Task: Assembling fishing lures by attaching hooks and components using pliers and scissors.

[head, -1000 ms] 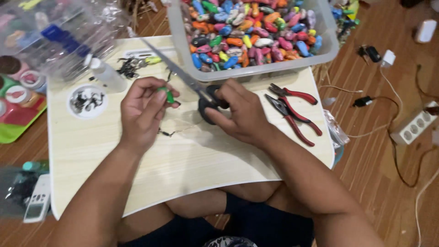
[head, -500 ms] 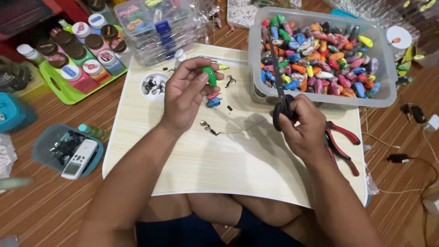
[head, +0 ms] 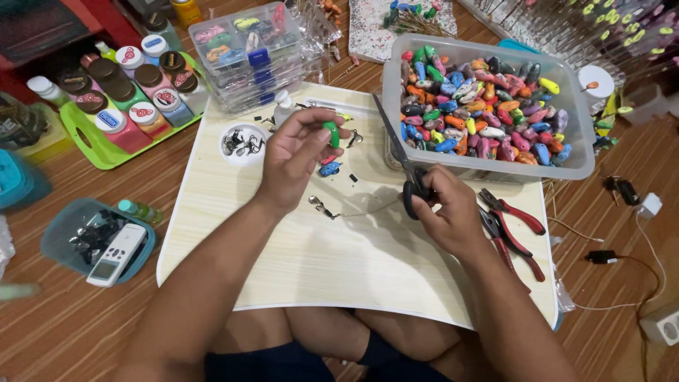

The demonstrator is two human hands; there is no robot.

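seated cross-legged at a pale wooden lap board (head: 339, 269), seen from above. left hand (head: 293, 159) raised a little over the board's upper middle, thumb and forefinger pinched on a small green bead-like piece (head: 331, 134), its long axis roughly upright and tilted slightly; other fingers loosely curled. right hand (head: 442, 212) lower and to the right, fingers clenched through the black handles of a pair of scissors (head: 402, 166), blades running up and to the left toward the clear bin; hard to tell whether the blades are parted. green piece up and to the left of the scissor handles, roughly level with the blade tips and just beside them, so nearer the left hand, which already has it. between the two hands, flat on the board, a thin wire with a small metal swivel (head: 320, 206) at its left end. just below the green piece, a blue piece (head: 329, 169) and a pink one lying loose. right of the right hand, red-handled pliers (head: 513, 230). beyond, a clear bin of many-coloured pieces (head: 488, 106). to the left, a small white dish of metal hooks (head: 242, 143), a green tray of capped jars (head: 117, 141), a blue tub with a remote (head: 99, 244).
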